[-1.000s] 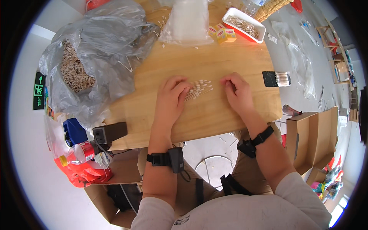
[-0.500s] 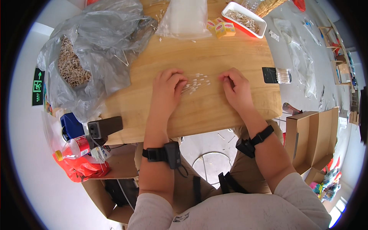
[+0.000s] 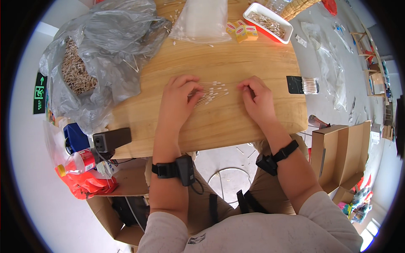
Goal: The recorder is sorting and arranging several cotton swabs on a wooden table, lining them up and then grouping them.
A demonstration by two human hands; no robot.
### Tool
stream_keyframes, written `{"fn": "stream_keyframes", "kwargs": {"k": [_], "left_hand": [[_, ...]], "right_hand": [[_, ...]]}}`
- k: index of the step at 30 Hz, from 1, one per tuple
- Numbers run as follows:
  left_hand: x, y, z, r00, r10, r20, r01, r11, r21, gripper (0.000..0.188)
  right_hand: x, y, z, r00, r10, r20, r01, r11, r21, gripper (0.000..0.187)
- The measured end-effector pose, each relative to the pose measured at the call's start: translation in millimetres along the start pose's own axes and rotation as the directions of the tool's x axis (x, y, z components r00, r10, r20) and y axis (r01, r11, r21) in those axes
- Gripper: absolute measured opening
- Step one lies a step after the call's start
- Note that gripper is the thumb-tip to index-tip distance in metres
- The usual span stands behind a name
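A green sign [image 3: 39, 101] on the white wall [image 3: 21, 147] bore a running figure [image 3: 40, 91] and an arrow [image 3: 41, 80]; the bottle [image 3: 74, 164] wore a red label [image 3: 87, 158], and yellow boxes [image 3: 246, 36] carried red marks [image 3: 251, 30], apparently too small to read

Cotton swabs [image 3: 218, 89], some ends hidden by left hand [image 3: 182, 93]; clear bag [image 3: 200, 21], cut off at top edge

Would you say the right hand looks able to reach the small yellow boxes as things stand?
Probably yes: between the right hand and the small yellow boxes only wooden tabletop shows, and I see nothing blocking the way.
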State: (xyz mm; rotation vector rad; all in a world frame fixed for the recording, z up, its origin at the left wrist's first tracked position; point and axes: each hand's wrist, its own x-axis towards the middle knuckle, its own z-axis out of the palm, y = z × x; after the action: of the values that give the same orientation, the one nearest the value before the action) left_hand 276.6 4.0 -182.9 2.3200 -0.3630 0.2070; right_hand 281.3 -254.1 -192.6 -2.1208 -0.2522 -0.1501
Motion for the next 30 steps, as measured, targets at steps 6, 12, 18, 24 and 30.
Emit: {"fn": "stream_keyframes", "kwargs": {"k": [6,12,18,24,30], "left_hand": [[1,0,2,1.0,0.009,-0.013,-0.008,1.0,0.018,0.013],[1,0,2,0.999,0.011,-0.046,-0.011,1.0,0.003,0.012],[-1,-3,-5,0.999,-0.031,0.013,0.032,0.996,-0.082,0.017],[0,1,-9,0.992,-0.107,0.064,0.116,0.979,-0.167,0.017],[5,5,0,1.0,-0.011,-0.028,0.011,1.0,-0.002,0.017]], "right_hand": [[0,-2,-1,1.0,0.016,0.009,-0.016,1.0,0.004,0.013],[0,-2,0,1.0,0.001,0.005,-0.001,1.0,0.009,0.012],[0,-2,-1,1.0,-0.007,0.006,0.006,1.0,0.014,0.013],[0,-1,0,1.0,-0.009,0.005,0.009,1.0,0.011,0.013],[1,0,1,0.999,-0.036,0.004,0.036,0.999,-0.015,0.013]]}}
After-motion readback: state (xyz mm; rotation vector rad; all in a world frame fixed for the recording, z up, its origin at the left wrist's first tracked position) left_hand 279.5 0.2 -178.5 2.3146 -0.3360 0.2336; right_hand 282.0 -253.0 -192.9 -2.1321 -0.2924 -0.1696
